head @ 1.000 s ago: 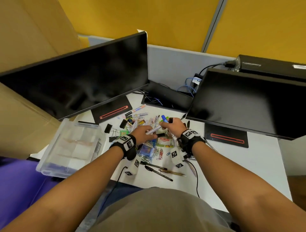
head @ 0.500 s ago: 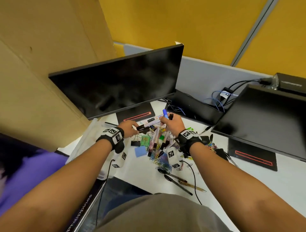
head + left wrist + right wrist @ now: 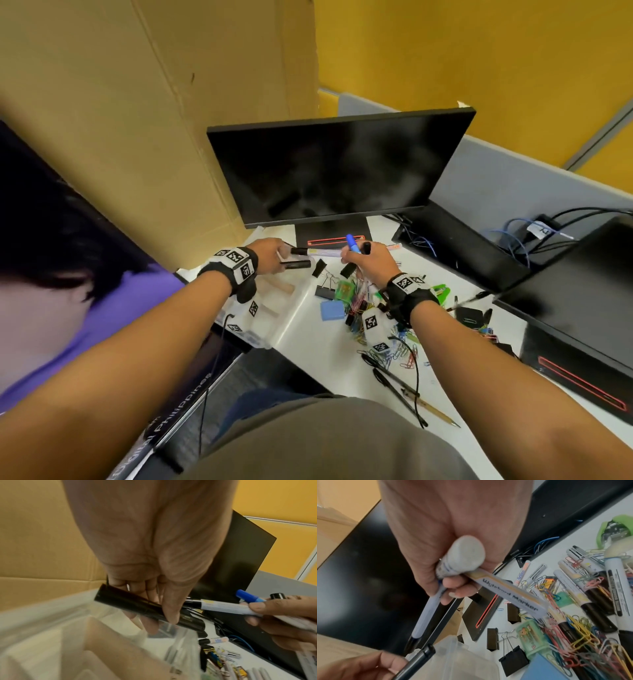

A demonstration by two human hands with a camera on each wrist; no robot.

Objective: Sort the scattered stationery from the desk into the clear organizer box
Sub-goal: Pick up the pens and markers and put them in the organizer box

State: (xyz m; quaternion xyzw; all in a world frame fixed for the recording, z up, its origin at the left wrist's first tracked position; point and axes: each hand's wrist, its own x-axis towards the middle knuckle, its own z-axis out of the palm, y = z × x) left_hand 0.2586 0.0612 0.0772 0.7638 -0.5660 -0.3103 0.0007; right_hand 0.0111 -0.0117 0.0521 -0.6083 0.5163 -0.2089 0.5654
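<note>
My left hand (image 3: 279,257) pinches a black marker (image 3: 295,264) over the clear organizer box (image 3: 286,305), which sits at the desk's left edge. The left wrist view shows thumb and fingers round that black marker (image 3: 147,609) above the box's compartments (image 3: 51,635). My right hand (image 3: 358,255) grips several markers: a blue-capped one (image 3: 352,242) and a white whiteboard marker (image 3: 325,253) whose black cap reaches my left hand. The right wrist view shows the whiteboard marker (image 3: 510,595) in my fist. Paper clips (image 3: 356,301), binder clips (image 3: 323,293) and more markers lie scattered on the desk.
A black monitor (image 3: 339,168) stands just behind the hands, a second one (image 3: 582,281) to the right with cables (image 3: 513,240) between. Cardboard (image 3: 137,120) walls the left. A person in purple (image 3: 102,308) is at the left. Pens (image 3: 394,380) and a blue note pad (image 3: 332,310) lie nearby.
Both hands moved left from the stationery pile to above the organizer box, carrying the markers. The head view swung left and the box now lies under my left hand.
</note>
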